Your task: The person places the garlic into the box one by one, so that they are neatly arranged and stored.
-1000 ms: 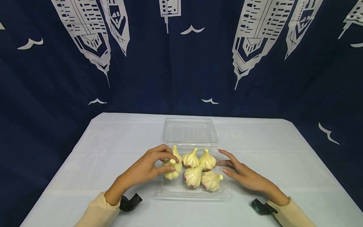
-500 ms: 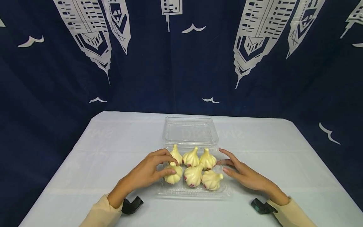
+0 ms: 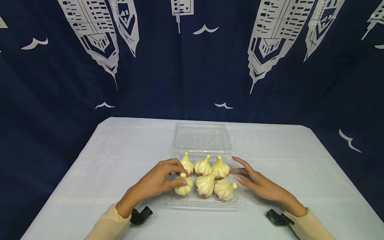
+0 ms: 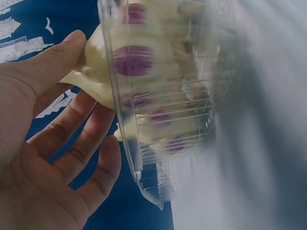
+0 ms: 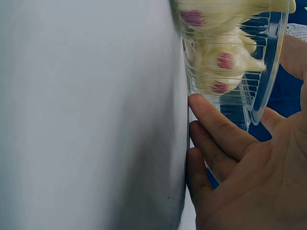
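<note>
A clear plastic clamshell container [image 3: 207, 204] holds several pale garlic bulbs with purple marks at their bases, set in two rows. In the near left corner sits a garlic bulb [image 3: 183, 190] with its stem up. My left hand [image 3: 157, 180] pinches this bulb near the top between thumb and fingers. The left wrist view shows the bulb's neck [image 4: 98, 72] above the container's rim, its body behind the clear wall. At the container's right side my right hand [image 3: 259, 185] has its fingers extended along the wall, with several fingertips [image 5: 195, 100] low by the tabletop.
The container's clear lid [image 3: 202, 136] lies folded back on the table, away from me. A white cloth covers the table [image 3: 144, 140]. Behind it hangs a dark blue curtain [image 3: 180, 83] with white building prints. Black wrist devices sit at both cuffs.
The left hand has brought its garlic bulb down and slightly toward me, into the near left corner, baring more of the bulb behind it. The right hand stays by the container.
</note>
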A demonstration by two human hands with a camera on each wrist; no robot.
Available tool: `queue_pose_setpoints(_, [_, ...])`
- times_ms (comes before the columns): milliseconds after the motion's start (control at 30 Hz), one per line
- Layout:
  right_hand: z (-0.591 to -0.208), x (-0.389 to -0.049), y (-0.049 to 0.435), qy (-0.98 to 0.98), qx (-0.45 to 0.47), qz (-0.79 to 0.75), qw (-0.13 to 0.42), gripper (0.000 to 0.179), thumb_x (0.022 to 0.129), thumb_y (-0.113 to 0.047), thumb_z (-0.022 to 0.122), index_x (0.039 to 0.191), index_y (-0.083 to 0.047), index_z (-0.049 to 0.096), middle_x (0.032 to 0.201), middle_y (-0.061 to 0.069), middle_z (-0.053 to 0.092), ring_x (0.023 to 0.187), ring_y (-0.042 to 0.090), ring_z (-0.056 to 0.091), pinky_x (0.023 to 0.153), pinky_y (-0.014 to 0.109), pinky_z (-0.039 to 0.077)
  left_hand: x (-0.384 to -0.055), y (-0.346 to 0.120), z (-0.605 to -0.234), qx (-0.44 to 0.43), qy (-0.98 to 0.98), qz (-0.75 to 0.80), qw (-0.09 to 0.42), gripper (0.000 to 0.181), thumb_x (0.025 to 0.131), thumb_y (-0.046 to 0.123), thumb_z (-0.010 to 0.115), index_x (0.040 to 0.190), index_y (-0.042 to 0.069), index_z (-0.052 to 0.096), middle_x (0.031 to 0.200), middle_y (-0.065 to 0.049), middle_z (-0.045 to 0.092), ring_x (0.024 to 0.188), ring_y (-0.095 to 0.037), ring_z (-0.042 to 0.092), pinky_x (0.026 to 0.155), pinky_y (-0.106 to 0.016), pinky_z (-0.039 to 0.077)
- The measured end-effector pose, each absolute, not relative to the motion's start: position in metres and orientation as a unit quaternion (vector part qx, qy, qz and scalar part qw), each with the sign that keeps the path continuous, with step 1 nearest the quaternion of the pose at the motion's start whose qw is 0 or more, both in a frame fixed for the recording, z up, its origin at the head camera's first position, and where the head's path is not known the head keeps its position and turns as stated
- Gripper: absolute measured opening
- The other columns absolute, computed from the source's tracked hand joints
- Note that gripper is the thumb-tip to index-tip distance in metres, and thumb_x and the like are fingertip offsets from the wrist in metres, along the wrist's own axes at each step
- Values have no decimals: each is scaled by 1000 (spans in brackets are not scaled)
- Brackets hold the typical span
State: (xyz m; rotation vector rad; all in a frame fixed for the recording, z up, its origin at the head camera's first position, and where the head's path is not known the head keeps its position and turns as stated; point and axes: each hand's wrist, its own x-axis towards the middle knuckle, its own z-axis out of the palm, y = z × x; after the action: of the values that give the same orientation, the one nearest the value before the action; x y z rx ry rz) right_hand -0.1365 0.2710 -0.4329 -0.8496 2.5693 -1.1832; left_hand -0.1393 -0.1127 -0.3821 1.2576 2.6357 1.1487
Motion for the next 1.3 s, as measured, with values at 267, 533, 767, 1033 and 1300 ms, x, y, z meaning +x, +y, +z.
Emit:
queue_pose_setpoints(267, [-433,-136,271,865,-287,-401,92,66,107,-19,48,161,-22,10,139,7,59,131,24,55,102,23,45,-141,-113,-382,398,841,365,14,27,87,29,78,110,15,76,103,10,67,91,-7,62,77,-30,54])
queue_pose_setpoints(533, [-435,-135,271,866,-284,-400,94,66,107,-19,48,161,-24,10,139,4,60,131,16,54,101,24,46,-143,-115,-387,396,845,359,22,27,84,27,80,108,13,78,105,7,73,95,-5,65,75,-30,55])
queue_pose_setpoints(767, [-435,-137,272,868,-276,-401,98,66,107,-21,49,161,-24,11,139,1,59,131,15,53,102,23,45,-143,-113,-387,383,856,343,46,27,82,26,82,106,14,78,105,8,73,100,-7,66,90,-33,55])
queue_pose_setpoints(1033, [-433,-137,273,868,-271,-403,104,66,107,-21,48,161,-26,11,140,1,59,132,17,52,102,23,44,-140,-112,-383,376,872,311,31,27,87,25,79,111,14,75,107,9,71,98,-5,63,89,-33,54])
queue_pose_setpoints(1300, [-431,-136,274,868,-282,-397,95,65,107,-20,48,161,-24,11,139,0,60,131,18,54,103,23,44,-138,-117,-376,370,877,305,12,25,89,23,77,112,15,73,105,8,71,93,-11,64,86,-34,53])
